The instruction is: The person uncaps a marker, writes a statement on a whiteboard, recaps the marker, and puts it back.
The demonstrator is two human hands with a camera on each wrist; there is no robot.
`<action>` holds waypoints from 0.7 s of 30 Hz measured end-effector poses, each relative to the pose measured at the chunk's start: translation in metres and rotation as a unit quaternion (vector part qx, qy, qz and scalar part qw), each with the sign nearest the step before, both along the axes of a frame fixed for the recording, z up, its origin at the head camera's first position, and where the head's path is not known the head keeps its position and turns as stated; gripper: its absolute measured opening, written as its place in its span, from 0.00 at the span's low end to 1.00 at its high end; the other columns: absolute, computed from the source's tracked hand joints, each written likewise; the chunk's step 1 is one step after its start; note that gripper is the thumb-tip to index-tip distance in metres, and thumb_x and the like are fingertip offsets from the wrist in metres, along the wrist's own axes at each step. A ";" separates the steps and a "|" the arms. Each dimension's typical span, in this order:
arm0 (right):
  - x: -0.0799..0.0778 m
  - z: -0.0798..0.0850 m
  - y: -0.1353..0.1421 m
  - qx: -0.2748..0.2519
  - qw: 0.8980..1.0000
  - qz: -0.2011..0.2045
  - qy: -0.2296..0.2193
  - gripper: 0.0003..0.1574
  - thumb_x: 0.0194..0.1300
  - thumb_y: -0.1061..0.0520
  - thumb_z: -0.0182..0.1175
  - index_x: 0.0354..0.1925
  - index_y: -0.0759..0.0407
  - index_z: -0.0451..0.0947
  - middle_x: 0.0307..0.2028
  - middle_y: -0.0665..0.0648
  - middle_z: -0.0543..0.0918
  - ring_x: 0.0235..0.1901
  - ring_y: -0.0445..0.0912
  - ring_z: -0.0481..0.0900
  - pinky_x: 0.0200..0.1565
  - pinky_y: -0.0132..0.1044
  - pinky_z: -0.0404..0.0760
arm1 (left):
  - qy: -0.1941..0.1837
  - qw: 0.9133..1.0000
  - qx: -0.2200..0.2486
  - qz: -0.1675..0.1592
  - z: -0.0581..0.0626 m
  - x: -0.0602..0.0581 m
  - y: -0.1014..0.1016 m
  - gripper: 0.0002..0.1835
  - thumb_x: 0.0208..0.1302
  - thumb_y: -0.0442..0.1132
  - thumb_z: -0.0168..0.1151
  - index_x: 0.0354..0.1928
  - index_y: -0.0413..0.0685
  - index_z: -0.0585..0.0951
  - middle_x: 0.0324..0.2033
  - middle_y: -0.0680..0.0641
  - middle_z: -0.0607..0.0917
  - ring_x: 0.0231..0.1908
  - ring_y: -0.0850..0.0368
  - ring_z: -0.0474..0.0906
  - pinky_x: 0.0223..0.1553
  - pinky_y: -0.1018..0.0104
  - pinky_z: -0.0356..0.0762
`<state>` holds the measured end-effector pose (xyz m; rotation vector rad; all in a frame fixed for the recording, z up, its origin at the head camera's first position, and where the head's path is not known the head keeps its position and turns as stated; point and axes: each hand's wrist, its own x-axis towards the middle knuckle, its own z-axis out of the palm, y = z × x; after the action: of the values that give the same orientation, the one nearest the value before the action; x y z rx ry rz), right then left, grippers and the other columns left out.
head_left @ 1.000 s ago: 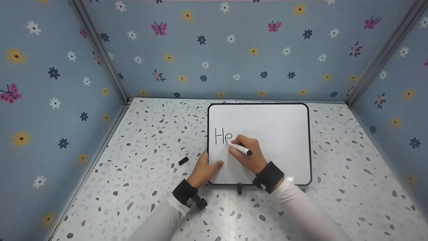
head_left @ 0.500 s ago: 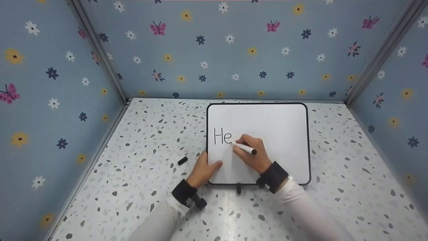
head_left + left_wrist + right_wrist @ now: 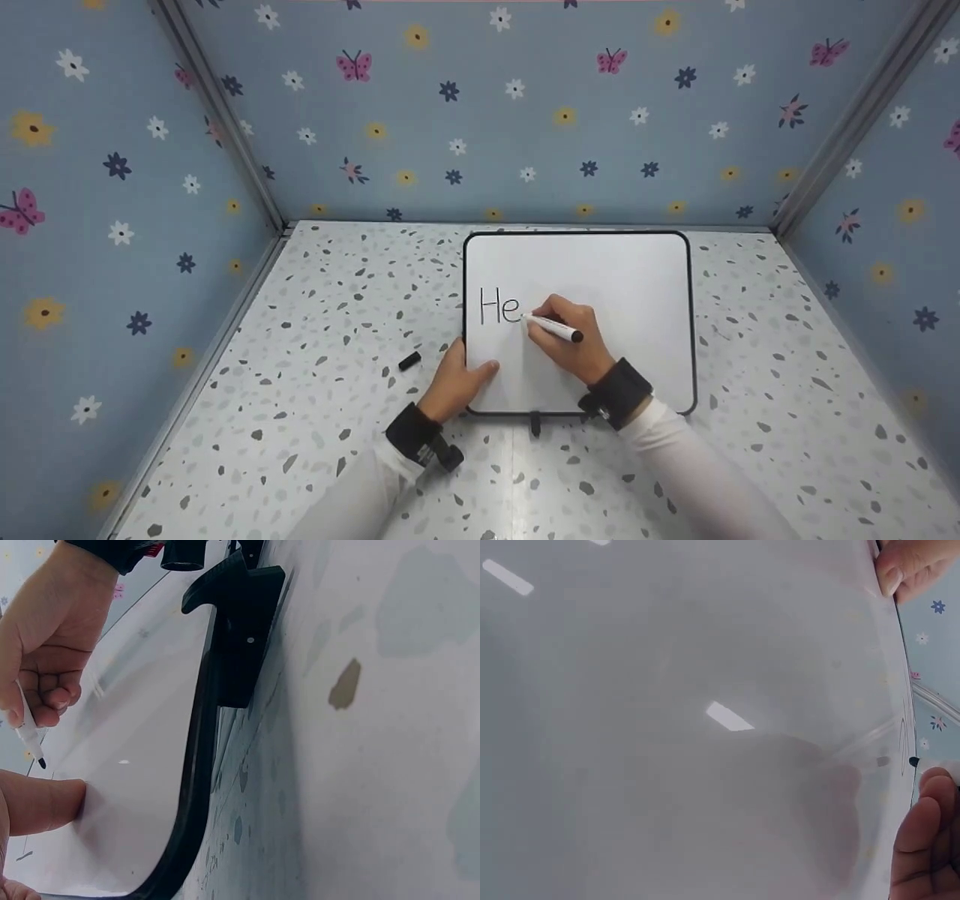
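Observation:
A white marker (image 3: pixel 555 328) with a black end is pinched between the thumb and fingers of my right hand (image 3: pixel 576 341). Its black tip, seen in the right wrist view, appears slightly off the whiteboard (image 3: pixel 622 277). Black letters "He" (image 3: pixel 499 306) stand at the board's left, just left of the marker. My left hand (image 3: pixel 454 382) grips the board's lower left edge, thumb (image 3: pixel 49 804) lying on the white face. Its other fingers are mostly hidden behind the edge.
A black marker cap (image 3: pixel 409 361) lies on the speckled tabletop (image 3: pixel 337 300), left of the board. A black bracket (image 3: pixel 244 630) sits at the board's near edge. Patterned blue walls (image 3: pixel 480 112) enclose the table at the back and sides.
My right hand has moved the marker a little to the right, from the end of the "e" to just past it. The left hand keeps its grip on the board.

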<state>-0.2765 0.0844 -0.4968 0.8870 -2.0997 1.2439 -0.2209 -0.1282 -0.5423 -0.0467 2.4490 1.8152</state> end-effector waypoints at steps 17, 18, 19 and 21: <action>-0.020 0.015 -0.002 -0.004 0.999 -0.034 -0.003 0.04 0.59 0.69 0.68 0.31 0.66 0.80 0.26 0.62 0.88 0.22 0.43 0.77 0.28 0.26 0.72 | 0.006 1.000 0.013 0.002 -0.001 -0.001 0.000 0.35 0.72 0.37 0.66 0.77 0.35 0.67 0.69 0.32 0.79 0.67 0.37 0.80 0.73 0.42 0.76; -0.020 0.014 -0.002 -0.004 0.999 -0.034 -0.004 0.04 0.59 0.69 0.68 0.32 0.66 0.80 0.26 0.62 0.89 0.23 0.43 0.77 0.28 0.26 0.72 | 0.009 1.000 0.014 0.000 0.000 -0.001 0.000 0.35 0.72 0.36 0.66 0.77 0.35 0.67 0.69 0.31 0.79 0.67 0.37 0.80 0.73 0.41 0.76; -0.020 0.015 -0.003 -0.005 0.999 -0.033 -0.005 0.04 0.59 0.69 0.68 0.32 0.66 0.80 0.27 0.62 0.89 0.23 0.43 0.78 0.29 0.26 0.73 | 0.010 1.000 0.016 0.000 0.000 0.000 0.000 0.35 0.72 0.36 0.66 0.78 0.35 0.66 0.69 0.31 0.79 0.67 0.37 0.80 0.74 0.41 0.76; -0.020 0.015 -0.003 -0.003 0.999 -0.034 -0.008 0.04 0.60 0.69 0.68 0.32 0.66 0.80 0.28 0.62 0.90 0.23 0.43 0.79 0.29 0.26 0.74 | 0.013 1.000 0.020 -0.002 0.000 0.000 0.000 0.36 0.73 0.35 0.66 0.78 0.35 0.66 0.70 0.31 0.78 0.68 0.36 0.79 0.74 0.40 0.75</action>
<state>-0.2968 0.0813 -0.4820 0.8003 -2.1200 1.2250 -0.2208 -0.1283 -0.5421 -0.0169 2.4258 1.8752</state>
